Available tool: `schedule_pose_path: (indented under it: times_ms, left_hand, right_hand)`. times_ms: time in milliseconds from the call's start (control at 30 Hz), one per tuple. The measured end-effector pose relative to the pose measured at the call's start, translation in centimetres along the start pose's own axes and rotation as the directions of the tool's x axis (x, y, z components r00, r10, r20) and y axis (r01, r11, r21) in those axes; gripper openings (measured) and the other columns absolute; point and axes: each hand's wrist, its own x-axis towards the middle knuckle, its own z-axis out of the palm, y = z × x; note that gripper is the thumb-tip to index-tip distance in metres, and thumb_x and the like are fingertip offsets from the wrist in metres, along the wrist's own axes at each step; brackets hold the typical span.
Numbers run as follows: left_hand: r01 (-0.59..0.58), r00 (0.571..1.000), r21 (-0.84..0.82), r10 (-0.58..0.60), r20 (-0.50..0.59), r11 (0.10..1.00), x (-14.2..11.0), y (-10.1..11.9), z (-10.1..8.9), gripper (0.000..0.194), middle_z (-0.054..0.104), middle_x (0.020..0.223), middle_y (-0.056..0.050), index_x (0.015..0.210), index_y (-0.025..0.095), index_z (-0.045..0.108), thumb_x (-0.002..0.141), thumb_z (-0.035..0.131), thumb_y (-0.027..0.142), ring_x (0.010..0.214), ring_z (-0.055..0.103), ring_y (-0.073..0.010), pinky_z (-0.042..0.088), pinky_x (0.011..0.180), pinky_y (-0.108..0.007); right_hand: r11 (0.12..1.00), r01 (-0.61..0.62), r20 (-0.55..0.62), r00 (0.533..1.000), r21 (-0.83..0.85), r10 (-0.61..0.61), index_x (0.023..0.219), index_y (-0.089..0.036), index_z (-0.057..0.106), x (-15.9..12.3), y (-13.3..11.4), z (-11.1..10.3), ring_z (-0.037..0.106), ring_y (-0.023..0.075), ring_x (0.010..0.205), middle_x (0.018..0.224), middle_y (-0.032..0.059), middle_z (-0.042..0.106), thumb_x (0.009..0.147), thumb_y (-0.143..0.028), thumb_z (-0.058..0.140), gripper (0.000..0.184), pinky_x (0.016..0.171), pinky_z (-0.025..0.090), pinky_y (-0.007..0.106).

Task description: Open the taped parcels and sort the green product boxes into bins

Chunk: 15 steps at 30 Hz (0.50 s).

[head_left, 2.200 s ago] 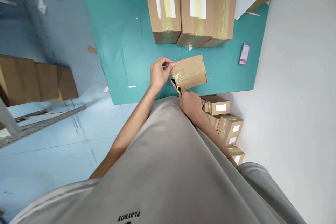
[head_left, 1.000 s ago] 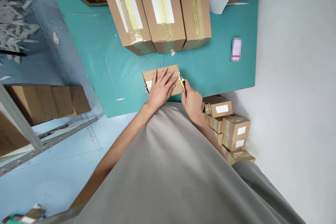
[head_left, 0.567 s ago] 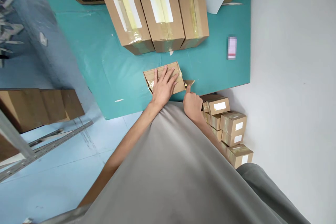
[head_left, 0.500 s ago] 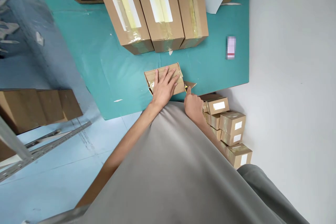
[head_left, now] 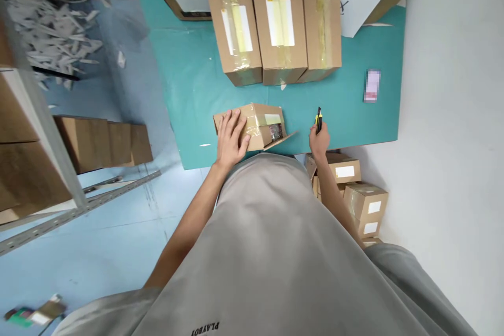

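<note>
A small cardboard box (head_left: pixel 252 121) lies near the table's front edge, its right end opened. One flap (head_left: pixel 284 139) sticks out to the right, and something dark in clear wrapping (head_left: pixel 275 131) shows in the opening. Across the box's left part rests my left hand (head_left: pixel 232 136), fingers spread and pressed to the cardboard. To the right, apart from the box, my right hand (head_left: pixel 319 140) is closed around a black and yellow utility knife (head_left: pixel 318 121) pointing away from me. Whether its blade is out, I cannot tell.
Three taped cartons (head_left: pixel 279 31) stand in a row behind the box on the green table (head_left: pixel 189 100). Signed bins are at the back. A blurred pinkish item (head_left: pixel 372 85) lies right. Stacked boxes (head_left: pixel 366 205) stand below the table's right edge; a metal shelf (head_left: pixel 43 131) is at left.
My right hand has drawn the knife away from the box to the right. The box has turned, showing its opened end with a label. My left hand has shifted to the box's left part.
</note>
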Motion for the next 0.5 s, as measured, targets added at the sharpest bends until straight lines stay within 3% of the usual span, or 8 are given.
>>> schedule_pose_path:
  times_ms: [133,300,400,500]
  left_hand:
    - [0.097,0.989,0.011,-0.095,-0.111,0.995,-2.9,-2.0,-2.2,0.072,0.049,0.178,-0.019,0.168,0.024,0.055,0.114,0.037,0.068,0.171,0.04,-0.0362,0.032,0.139,-0.061]
    - [0.308,0.91,-0.077,-0.317,-0.266,0.948,-4.7,-3.3,-3.6,0.075,0.065,0.158,-0.02,0.157,0.022,0.068,0.114,0.035,0.074,0.151,0.061,-0.0341,0.049,0.129,-0.054]
    - [0.399,0.86,-0.22,-0.447,-0.246,0.89,-4.8,-3.9,-4.0,0.073,0.069,0.151,-0.018,0.15,0.023,0.073,0.111,0.045,0.077,0.145,0.066,-0.0331,0.054,0.125,-0.051]
    - [0.474,0.826,-0.369,-0.549,-0.127,0.799,-4.2,-4.2,-4.1,0.07,0.068,0.156,-0.017,0.147,0.023,0.075,0.104,0.059,0.076,0.149,0.064,-0.0351,0.055,0.125,-0.052]
  right_hand:
    - [0.995,-0.095,0.099,0.99,-0.035,0.098,0.155,-0.005,0.056,3.0,0.0,5.1,0.073,0.0354,0.126,0.143,0.0298,0.072,0.109,-0.028,0.046,0.053,0.11,0.056,0.047]
    - [0.997,-0.034,0.164,0.985,-0.071,0.046,0.156,-0.008,0.054,3.5,-0.5,7.4,0.069,0.0336,0.133,0.15,0.0274,0.066,0.105,-0.024,0.053,0.053,0.115,0.055,0.047]
    - [0.996,-0.012,0.176,0.984,-0.086,0.027,0.154,-0.009,0.056,3.4,-0.8,7.8,0.069,0.0336,0.131,0.148,0.0272,0.066,0.105,-0.024,0.057,0.052,0.115,0.056,0.049]
    - [0.996,0.054,0.148,0.988,-0.073,-0.043,0.151,-0.005,0.061,3.1,-1.6,7.8,0.064,0.0359,0.14,0.152,0.031,0.063,0.103,-0.025,0.059,0.051,0.124,0.05,0.053]
